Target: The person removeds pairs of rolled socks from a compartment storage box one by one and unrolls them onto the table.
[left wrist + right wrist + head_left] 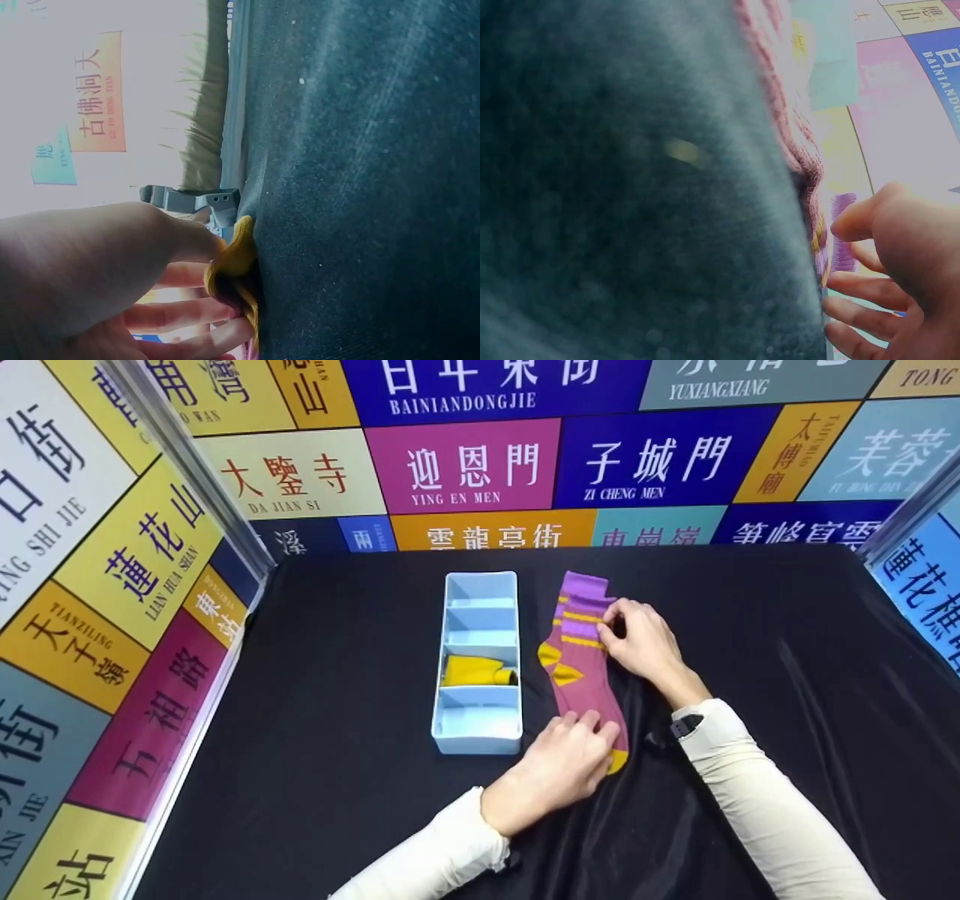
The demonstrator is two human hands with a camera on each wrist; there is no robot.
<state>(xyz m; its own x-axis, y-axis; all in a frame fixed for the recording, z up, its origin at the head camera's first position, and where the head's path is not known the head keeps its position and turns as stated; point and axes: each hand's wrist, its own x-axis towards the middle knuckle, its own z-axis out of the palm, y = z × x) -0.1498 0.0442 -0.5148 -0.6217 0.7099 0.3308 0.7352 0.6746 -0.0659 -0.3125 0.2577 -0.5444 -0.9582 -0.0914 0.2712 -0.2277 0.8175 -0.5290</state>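
Observation:
A pair of pink socks (592,690) with purple cuffs and yellow stripes, heels and toes lies on the black cloth, one partly over the other. At the cuff's right edge, my right hand (641,641) pinches the top sock between thumb and fingers. The purple cuff (844,232) shows behind the thumb in the right wrist view. Down by the toes, my left hand (562,757) grips the foot part, its fingers hiding some of it. In the left wrist view, the yellow toe (238,251) bulges up beside the thumb.
Left of the socks stands a light blue organizer box (477,742) with several compartments in a row. One compartment contains a folded yellow item (472,670). Black cloth (337,697) covers the table, and printed panels (461,465) rise at the back and sides.

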